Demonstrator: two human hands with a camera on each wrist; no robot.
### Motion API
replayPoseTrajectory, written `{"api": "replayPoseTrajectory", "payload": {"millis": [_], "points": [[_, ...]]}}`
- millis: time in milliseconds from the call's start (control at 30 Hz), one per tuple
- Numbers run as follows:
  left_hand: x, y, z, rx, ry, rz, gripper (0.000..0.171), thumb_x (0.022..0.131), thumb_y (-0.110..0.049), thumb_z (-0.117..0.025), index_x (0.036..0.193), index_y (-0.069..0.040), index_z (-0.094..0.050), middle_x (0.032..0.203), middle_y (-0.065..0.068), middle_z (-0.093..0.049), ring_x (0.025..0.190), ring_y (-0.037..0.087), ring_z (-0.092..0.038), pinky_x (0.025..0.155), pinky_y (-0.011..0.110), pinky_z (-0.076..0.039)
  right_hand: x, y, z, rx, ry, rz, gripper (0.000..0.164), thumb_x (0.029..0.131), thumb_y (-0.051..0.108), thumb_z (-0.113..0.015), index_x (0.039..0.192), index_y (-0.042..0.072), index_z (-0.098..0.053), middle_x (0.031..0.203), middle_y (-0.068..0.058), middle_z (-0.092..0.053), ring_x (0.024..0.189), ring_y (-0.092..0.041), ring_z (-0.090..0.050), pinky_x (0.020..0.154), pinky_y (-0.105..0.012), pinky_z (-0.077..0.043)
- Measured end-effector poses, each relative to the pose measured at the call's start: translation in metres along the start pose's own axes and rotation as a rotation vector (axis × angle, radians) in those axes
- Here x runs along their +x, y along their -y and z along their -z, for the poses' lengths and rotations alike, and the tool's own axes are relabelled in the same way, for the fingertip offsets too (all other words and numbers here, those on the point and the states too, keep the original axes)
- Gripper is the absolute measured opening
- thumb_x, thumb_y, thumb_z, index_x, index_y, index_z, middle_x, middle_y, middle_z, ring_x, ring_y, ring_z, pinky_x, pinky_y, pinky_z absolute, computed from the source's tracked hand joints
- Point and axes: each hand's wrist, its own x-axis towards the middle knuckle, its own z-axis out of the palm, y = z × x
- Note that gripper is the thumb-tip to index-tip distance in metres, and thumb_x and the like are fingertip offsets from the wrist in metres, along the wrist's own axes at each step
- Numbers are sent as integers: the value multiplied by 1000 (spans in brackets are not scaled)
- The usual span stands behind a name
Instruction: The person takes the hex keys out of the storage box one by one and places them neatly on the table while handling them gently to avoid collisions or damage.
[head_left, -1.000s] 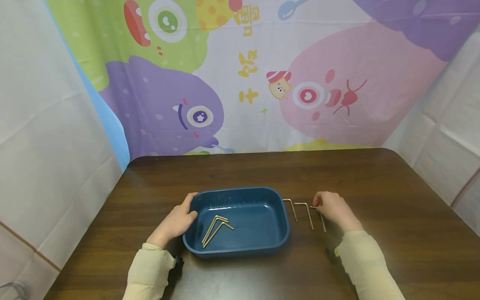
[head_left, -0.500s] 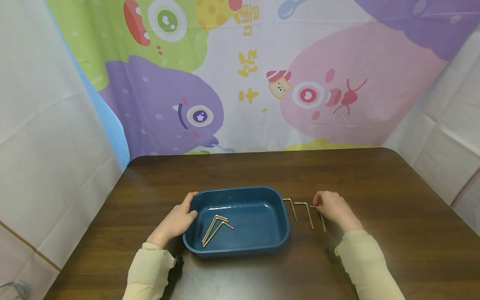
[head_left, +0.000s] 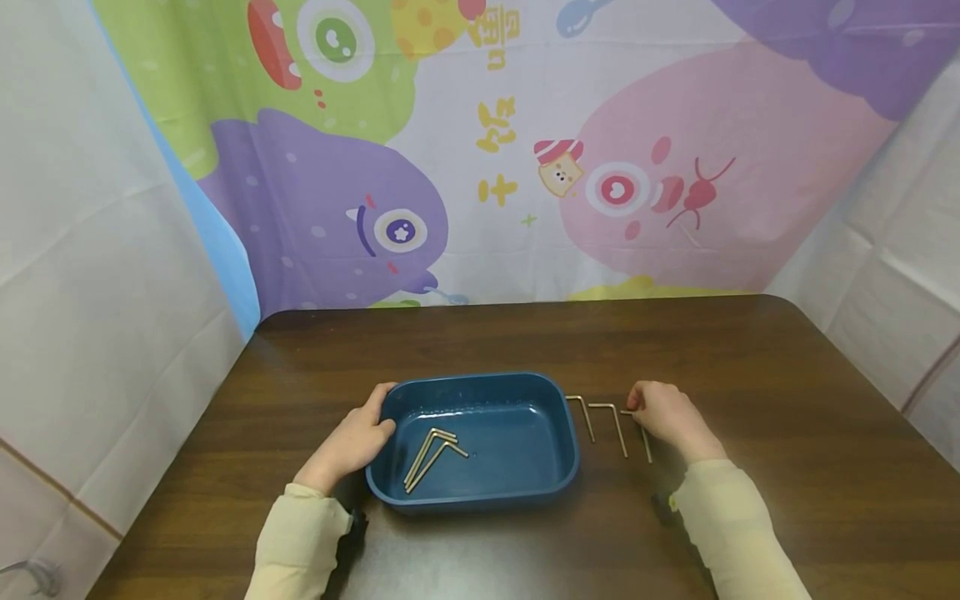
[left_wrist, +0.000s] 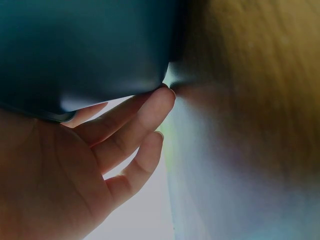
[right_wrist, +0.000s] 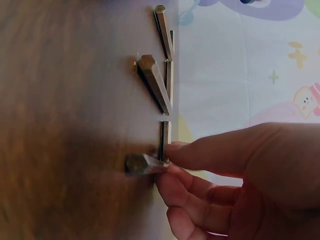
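Observation:
My left hand (head_left: 351,446) grips the left end of a blue rectangular tray (head_left: 517,458), the thumb over its rim. In the left wrist view, the fingers (left_wrist: 150,112) lie against its outer wall. Several brass-coloured hex keys (head_left: 426,468) lie together at the left of its floor. To the right of the tray, three more rest in a row on the table. My right hand (head_left: 669,419) pinches the rightmost hex key (head_left: 647,446) near its bend, between thumb and fingers. Beside it lie the middle hex key (head_left: 620,433) and another hex key (head_left: 587,421) close to the tray.
The brown wooden table (head_left: 480,550) carries the tray and keys. Behind its far edge hangs a cartoon-printed curtain (head_left: 495,242). Pale cloth (head_left: 112,208) hangs on the left side, and more pale cloth (head_left: 892,250) hangs on the right.

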Motion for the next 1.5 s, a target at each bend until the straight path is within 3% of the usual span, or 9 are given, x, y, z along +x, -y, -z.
{"api": "replayPoseTrajectory", "payload": {"millis": [333,800,1033,1500], "points": [[0,0,-1,2,-2,-5,50,89,-13,-39,137,-11,-26,132,24,-45,92,26,-60,81,47,-47,-4,5,7,-35,12,-5,15,80,16,-63,88,5,-58,84,-10,-61,74,-26,-57,64,-42,-43],[1,0,1,10,-8,-12,50,88,-13,-39,137,-11,-26,130,24,-46,87,24,-59,77,42,-48,-6,13,18,-73,38,-30,21,85,22,-58,95,3,-57,89,-13,-61,72,-25,-56,59,-40,-43],[0,-1,0,-3,-4,-6,50,88,-12,-39,137,-11,-27,130,25,-46,86,24,-60,76,42,-49,-10,22,23,-118,-37,19,23,84,22,-59,97,3,-59,92,-14,-61,79,-30,-59,63,-45,-45],[-1,-2,1,-2,-8,-10,49,88,-13,-39,136,-12,-28,129,24,-47,87,25,-60,75,42,-48,-20,42,33,-105,-142,77,20,84,21,-60,96,5,-59,83,-7,-59,71,-23,-57,60,-43,-44]]}}
